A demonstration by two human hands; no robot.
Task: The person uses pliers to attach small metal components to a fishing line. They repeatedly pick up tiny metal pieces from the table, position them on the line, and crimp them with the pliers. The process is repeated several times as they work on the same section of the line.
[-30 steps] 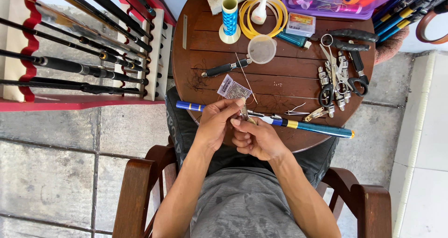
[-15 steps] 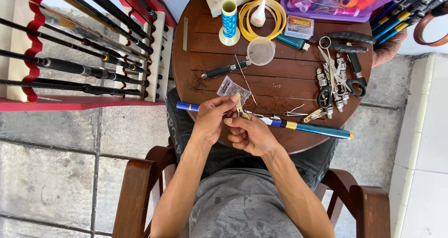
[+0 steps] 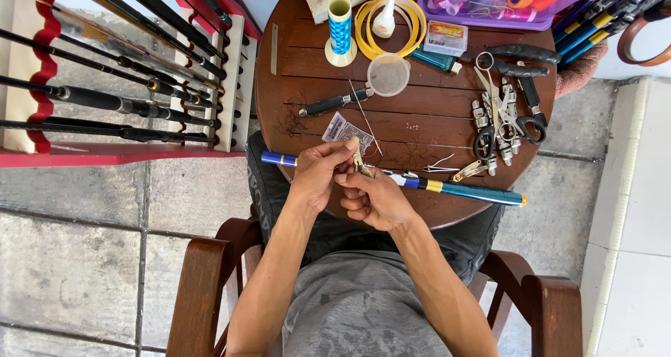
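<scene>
One blue rod section [image 3: 475, 191], lying across the near edge of the round wooden table [image 3: 293, 63] and over the person's lap. Long axis runs left to right in the head view, dipping slightly toward the right; one end shows blue with a pale band at the left of the hands, the other end is teal-blue past a gold band and points right. Finish glossy, slender, straight.

Two hands, meeting at the middle of the rod. Left hand [image 3: 318, 179]: fingers curled, pinching a small metal tool [image 3: 358, 160] that stands nearly upright above the rod. Right hand [image 3: 374, 202]: fingers closed around the rod itself, just beside the left hand, fingertips touching at the tool.

On the table, further from the person:
- one spool of blue thread [image 3: 340, 28], upright
- one coil of yellow line [image 3: 390, 23] with one small white bottle [image 3: 384, 20] inside it
- one round clear lid [image 3: 388, 74]
- one black-handled tool [image 3: 335, 103], lying aslant
- one small clear packet [image 3: 344, 130], just beyond the left hand
- a cluster of scissors and pliers [image 3: 500, 116] at the right, count unclear
- one purple plastic box [image 3: 517, 0] at the far edge

One rack of dark rods [image 3: 126, 84], left of the table; at least five rods, lying roughly parallel

One wooden armchair [image 3: 203, 287], two arms visible
</scene>
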